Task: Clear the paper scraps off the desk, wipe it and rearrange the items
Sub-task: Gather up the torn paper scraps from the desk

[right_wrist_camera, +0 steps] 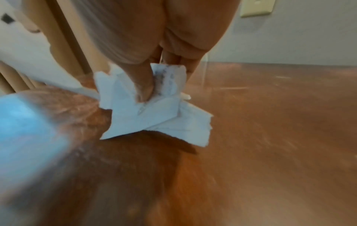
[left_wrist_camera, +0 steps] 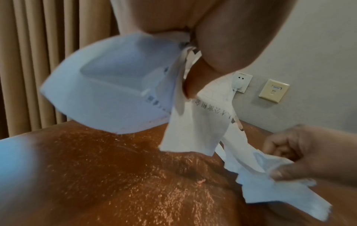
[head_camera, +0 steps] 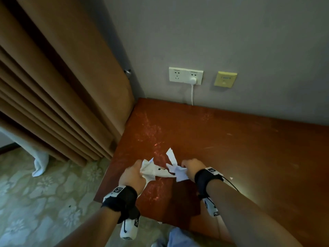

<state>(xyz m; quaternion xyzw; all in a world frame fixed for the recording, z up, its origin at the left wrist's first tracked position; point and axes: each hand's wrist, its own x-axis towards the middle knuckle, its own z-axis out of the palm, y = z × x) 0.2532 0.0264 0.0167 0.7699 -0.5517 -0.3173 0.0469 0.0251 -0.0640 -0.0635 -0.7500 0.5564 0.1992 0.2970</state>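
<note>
Head view: both hands are over the left end of the desk [head_camera: 240, 154], near its front edge, and each one holds a bunch of paper scraps [head_camera: 151, 171]. The left hand [head_camera: 132, 176] has its fingers and thumb curled round several white torn pieces, some with print on them. The right hand [head_camera: 193, 167] has its fingers bent in and pinches a crumpled bunch between thumb and fingers. The two bunches meet in the gap between the hands; whether one strip is gripped by both cannot be told. The right wrist view shows a shadow on the wood under the paper, so that bunch is lifted off the desk. One small white bit [head_camera: 231, 178] lies on the desk just beside the right wrist.

The red-brown desk top is scratched and speckled, most of all near its left edge. Its back edge meets a grey wall with a white double socket [head_camera: 186, 75], a white plug [head_camera: 193, 80] in it with its cord hanging behind the desk, and a yellowish plate [head_camera: 225, 79] to the right. A brown curtain [head_camera: 62, 86] hangs at the desk's left edge, above a flowered carpet [head_camera: 44, 202].
</note>
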